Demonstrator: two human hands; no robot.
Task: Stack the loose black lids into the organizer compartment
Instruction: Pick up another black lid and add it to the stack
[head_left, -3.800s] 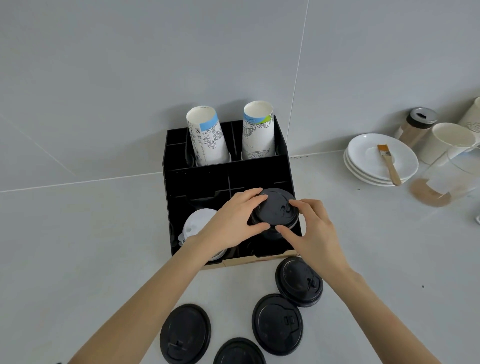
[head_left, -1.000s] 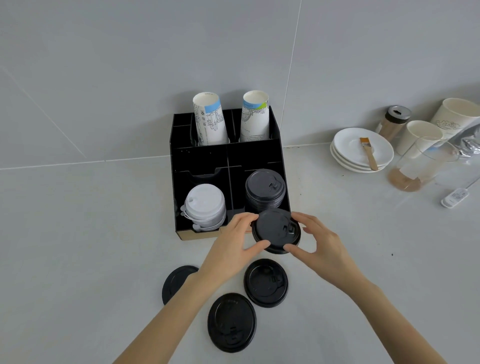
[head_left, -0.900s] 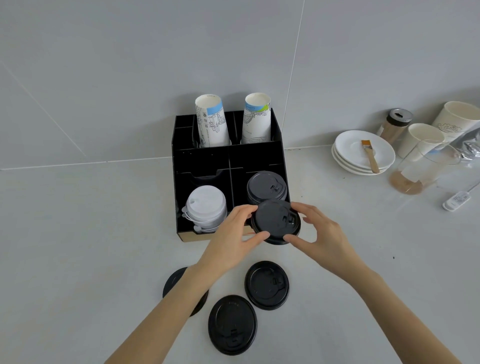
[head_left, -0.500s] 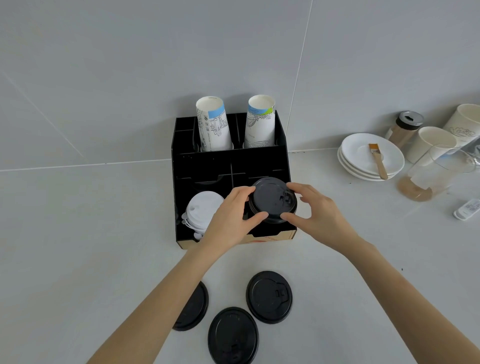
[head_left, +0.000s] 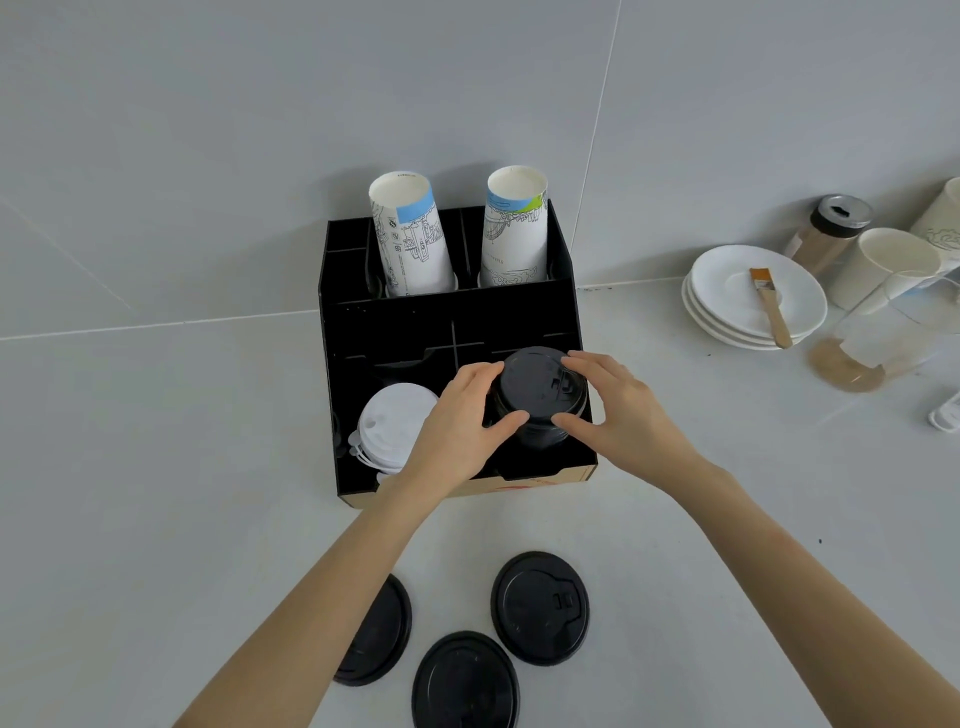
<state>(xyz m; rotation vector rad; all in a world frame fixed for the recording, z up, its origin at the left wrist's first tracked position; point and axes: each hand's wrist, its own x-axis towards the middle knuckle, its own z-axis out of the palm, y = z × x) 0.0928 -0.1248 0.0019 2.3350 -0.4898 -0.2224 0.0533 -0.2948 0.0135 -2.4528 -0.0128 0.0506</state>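
A black organizer (head_left: 447, 322) stands against the wall. In its front right compartment a stack of black lids (head_left: 540, 436) rises, and a black lid (head_left: 537, 384) rests on top of it. My left hand (head_left: 462, 421) and my right hand (head_left: 618, 410) grip that top lid from either side with fingertips on its rim. Three loose black lids lie on the counter near me: one at the right (head_left: 540, 607), one in the middle (head_left: 465, 680), one at the left (head_left: 379, 634) partly hidden by my left forearm.
White lids (head_left: 395, 426) fill the front left compartment. Two paper cups (head_left: 410, 239) (head_left: 514, 228) stand upside down in the back row. At the right are stacked white plates (head_left: 727, 301) with a brush (head_left: 771, 306), a shaker jar (head_left: 831, 228), cups and a glass pitcher (head_left: 878, 332).
Both hands carried a black lid from in front of the organizer up and back onto the black stack in the front right compartment. One loose lid fewer lies on the counter than 3.8 s ago.
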